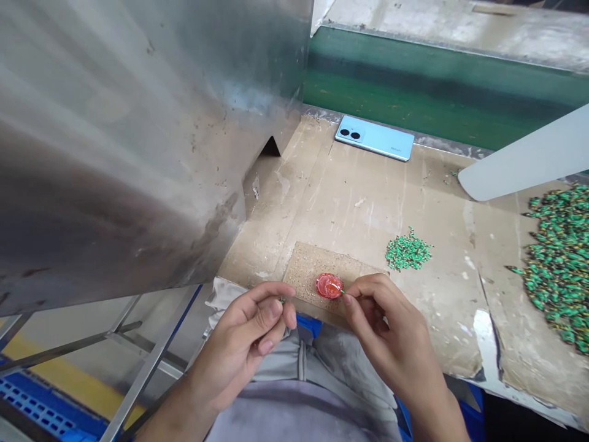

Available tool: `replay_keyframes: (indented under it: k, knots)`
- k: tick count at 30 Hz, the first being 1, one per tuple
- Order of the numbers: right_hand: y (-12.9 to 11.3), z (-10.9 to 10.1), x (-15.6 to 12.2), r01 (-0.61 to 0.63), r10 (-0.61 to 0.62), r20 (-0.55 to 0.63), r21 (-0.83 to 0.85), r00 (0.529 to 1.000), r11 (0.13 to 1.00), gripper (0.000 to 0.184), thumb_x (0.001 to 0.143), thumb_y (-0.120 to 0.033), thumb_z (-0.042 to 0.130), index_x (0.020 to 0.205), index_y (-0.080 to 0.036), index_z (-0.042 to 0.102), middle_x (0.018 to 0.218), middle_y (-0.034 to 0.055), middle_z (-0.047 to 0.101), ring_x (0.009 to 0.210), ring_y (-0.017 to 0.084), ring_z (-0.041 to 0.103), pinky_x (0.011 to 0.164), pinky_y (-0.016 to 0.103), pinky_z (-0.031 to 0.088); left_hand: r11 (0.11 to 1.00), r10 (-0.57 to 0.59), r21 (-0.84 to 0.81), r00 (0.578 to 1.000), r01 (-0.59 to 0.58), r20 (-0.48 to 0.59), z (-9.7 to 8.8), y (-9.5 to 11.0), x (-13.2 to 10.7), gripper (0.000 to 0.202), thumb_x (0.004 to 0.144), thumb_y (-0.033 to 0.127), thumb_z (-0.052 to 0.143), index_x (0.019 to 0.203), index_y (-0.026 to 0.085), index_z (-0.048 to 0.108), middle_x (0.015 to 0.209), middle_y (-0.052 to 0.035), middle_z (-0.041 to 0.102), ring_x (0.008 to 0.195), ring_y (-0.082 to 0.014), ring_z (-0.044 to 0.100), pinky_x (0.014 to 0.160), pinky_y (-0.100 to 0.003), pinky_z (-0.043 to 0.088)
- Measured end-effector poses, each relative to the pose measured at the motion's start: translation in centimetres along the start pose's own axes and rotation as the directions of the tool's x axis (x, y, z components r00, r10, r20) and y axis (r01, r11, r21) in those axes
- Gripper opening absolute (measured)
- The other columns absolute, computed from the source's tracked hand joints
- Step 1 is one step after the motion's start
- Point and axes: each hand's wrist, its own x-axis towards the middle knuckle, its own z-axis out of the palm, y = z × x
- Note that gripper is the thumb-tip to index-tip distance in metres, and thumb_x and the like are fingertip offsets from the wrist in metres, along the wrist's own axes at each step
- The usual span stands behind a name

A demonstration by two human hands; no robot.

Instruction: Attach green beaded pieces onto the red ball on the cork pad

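Note:
My left hand (257, 322) is closed in a loose pinch around a tiny dark-green piece (282, 300), mostly hidden by the fingertips. Between thumb and forefinger of my right hand (384, 325) is a small green piece (343, 291), its tip at the right rim of a small red oval dish (328, 285). The dish has a glossy red-orange inside and lies on a rough brown board (301, 270) at the table's near edge. To the upper right of my right hand lies a small heap of green pieces with dark ends (408, 252).
A large pile of green and dark pieces (564, 264) covers the table's right side. A light-blue phone (375, 138) lies at the back, before a green conveyor belt (414, 86). A white tube-like object (529, 153) juts in from the right. A big metal panel (138, 141) blocks the left.

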Motion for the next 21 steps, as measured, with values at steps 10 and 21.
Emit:
replay_keyframes:
  k: [10, 21]
  knots:
    - [0.1, -0.1, 0.0, -0.009, 0.01, -0.024, 0.012, 1.0, 1.0, 0.01, 0.106, -0.018, 0.06, 0.099, -0.024, 0.064, 0.09, -0.0006, 0.06, 0.064, 0.012, 0.05, 0.055, 0.026, 0.04, 1.0, -0.004, 0.012, 1.0, 0.004, 0.009, -0.1, -0.8, 0.3, 0.019, 0.088, 0.033, 0.091, 0.096, 0.016, 0.086, 0.075, -0.0051, 0.076, 0.047, 0.0017, 0.041, 0.05, -0.009, 0.034]
    - [-1.9, -0.6, -1.5, 0.0, 0.003, -0.014, 0.246, 1.0, 0.969, 0.012, 0.108, -0.016, 0.058, 0.102, -0.026, 0.062, 0.091, 0.0002, 0.058, 0.078, 0.014, 0.057, 0.061, 0.024, 0.047, 0.999, -0.018, 0.039, 0.99, 0.013, 0.137, 0.6, -1.1, 0.1, 0.013, 0.092, 0.027, 0.087, 0.09, 0.016, 0.083, 0.091, -0.0058, 0.079, 0.042, 0.0042, 0.036, 0.042, -0.014, 0.019]
